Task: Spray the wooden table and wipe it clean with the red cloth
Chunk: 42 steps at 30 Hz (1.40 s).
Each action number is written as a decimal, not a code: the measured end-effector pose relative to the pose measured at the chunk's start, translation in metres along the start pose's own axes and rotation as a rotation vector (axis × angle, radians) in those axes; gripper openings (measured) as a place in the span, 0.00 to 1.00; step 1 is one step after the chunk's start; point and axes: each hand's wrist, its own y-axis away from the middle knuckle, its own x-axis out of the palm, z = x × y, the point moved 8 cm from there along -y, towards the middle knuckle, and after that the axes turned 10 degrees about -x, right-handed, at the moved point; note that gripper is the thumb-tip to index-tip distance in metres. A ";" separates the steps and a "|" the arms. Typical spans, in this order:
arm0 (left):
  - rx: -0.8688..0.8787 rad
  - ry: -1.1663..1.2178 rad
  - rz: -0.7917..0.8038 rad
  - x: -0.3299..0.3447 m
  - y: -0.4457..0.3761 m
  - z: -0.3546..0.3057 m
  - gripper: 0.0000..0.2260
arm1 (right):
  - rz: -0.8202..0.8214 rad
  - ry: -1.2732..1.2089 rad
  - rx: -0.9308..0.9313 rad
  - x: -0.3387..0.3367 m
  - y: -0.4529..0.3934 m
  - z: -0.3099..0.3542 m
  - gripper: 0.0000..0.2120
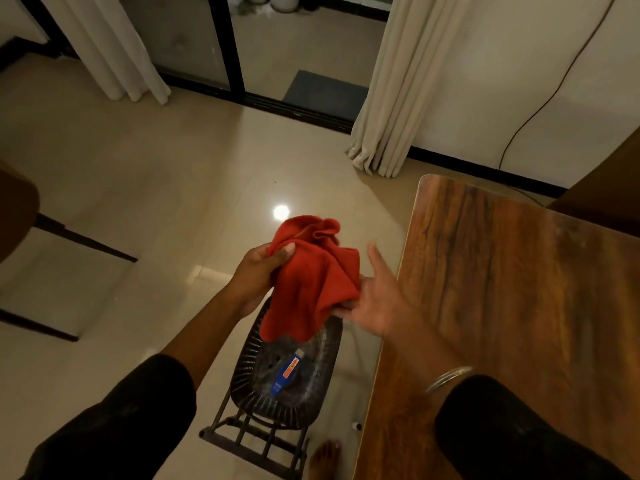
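The red cloth [313, 275] hangs bunched in the air, left of the wooden table [512, 306]. My left hand [258, 275] grips its upper left corner between thumb and fingers. My right hand [375, 296] is spread beside the table's left edge, its fingertips pinching the cloth's lower right edge. Below the cloth, a blue spray bottle [285, 374] with an orange label lies on its side on the seat of a black chair [284, 382]. The table's dark grained top fills the right of the view.
The shiny tiled floor [166, 188] spreads to the left and ahead. Cream curtains [384, 98] frame a dark sliding door at the back. A cable [533, 112] runs down the right wall. Dark furniture [17, 209] sits at the left edge. A bare foot [325, 459] stands by the chair.
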 end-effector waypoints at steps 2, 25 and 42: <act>-0.004 -0.039 -0.078 -0.005 -0.004 0.006 0.17 | 0.033 0.081 -0.050 0.003 -0.001 -0.029 0.36; -0.260 -1.257 -0.369 -0.037 -0.073 0.101 0.15 | -0.129 1.379 -0.162 -0.035 -0.065 -0.034 0.49; -0.108 -1.624 -0.188 -0.018 -0.051 0.102 0.25 | 0.095 1.775 -0.326 -0.029 -0.052 -0.067 0.50</act>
